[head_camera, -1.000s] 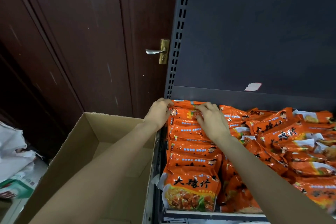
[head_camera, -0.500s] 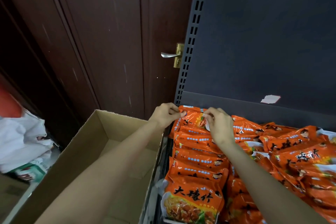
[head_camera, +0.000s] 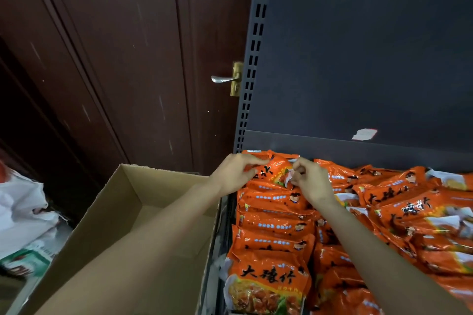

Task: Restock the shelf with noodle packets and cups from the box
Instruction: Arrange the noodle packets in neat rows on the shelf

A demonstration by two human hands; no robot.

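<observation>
Many packets: orange noodle packets (head_camera: 276, 222) fill the shelf (head_camera: 358, 151) in overlapping rows.
Box: cardboard box (head_camera: 122, 212) beside shelf, open, nothing visible inside.
Hands: left hand (head_camera: 236, 174) and right hand (head_camera: 311, 181) pinch the rearmost packet (head_camera: 275, 167).

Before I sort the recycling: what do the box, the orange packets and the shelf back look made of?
Box: plain brown corrugated cardboard, matte, with raw-cut flap edges.
Orange packets: thin glossy plastic film, judging by the crinkles and bright glare.
Shelf back: probably painted sheet metal, dark matte grey, with punched slots down its upright.
</observation>
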